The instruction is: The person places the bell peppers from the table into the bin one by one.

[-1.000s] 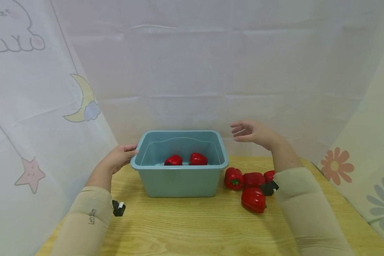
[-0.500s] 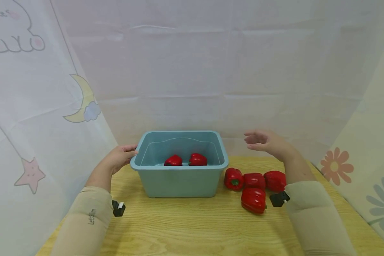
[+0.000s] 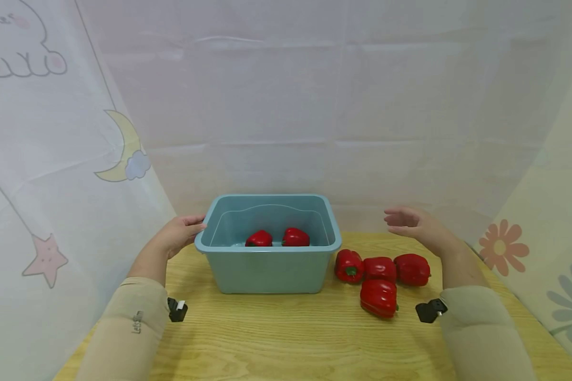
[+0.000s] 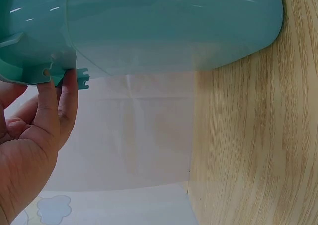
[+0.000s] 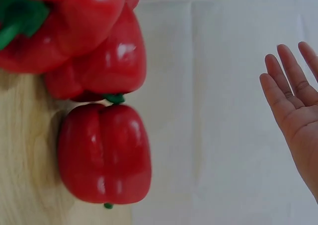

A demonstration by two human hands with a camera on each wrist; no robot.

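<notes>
Nearest on the wooden table [image 3: 286, 338]: front red pepper [image 3: 378, 298], lying alone just ahead of a row of three peppers [image 3: 382, 268] beside the blue tub [image 3: 267, 270]. R hand [image 3: 417, 226] hovers above and behind the row, fingers straight and apart, holding nothing. L hand [image 3: 176, 234] grips the tub's left rim, fingers curled under the lip, thumb on top. Two peppers in the tub [image 3: 277, 238] lie at its bottom. To do it well, I'd judge: keep L steady on the rim, lower R over the rightmost pepper [image 3: 412, 269], wrap wide around the body, not the stem.
</notes>
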